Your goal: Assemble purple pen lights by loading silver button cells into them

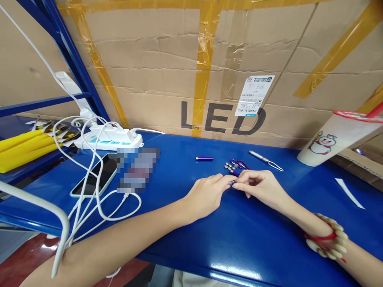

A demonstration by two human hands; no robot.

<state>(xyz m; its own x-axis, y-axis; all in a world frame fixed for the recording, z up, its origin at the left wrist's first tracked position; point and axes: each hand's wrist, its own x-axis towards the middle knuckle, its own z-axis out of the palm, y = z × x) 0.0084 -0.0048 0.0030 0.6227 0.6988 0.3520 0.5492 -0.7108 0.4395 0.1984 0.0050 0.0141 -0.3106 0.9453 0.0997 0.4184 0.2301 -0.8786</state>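
My left hand (206, 196) and my right hand (261, 186) meet above the blue table. Their fingertips pinch a small dark ridged metal piece (231, 182) from both sides, and the fingers partly cover it. Just behind the fingers lies a purple metal part (235, 173), partly hidden by my right hand. Several small silver button cells (229, 166) are grouped beside a purple wire loop (240, 164). Farther left, a short purple metal tube (204, 158) rests on its side. A slim silver pen-like tube with a strap loop (265, 160) lies to the right.
White cables (97, 179) run from a power strip (110, 139) past a phone (98, 175) and a blurred-out item (139, 170) at left. A white drink cup (332, 139) stands right, near a white strip (349, 193). A cardboard box (155, 79) walls the back.
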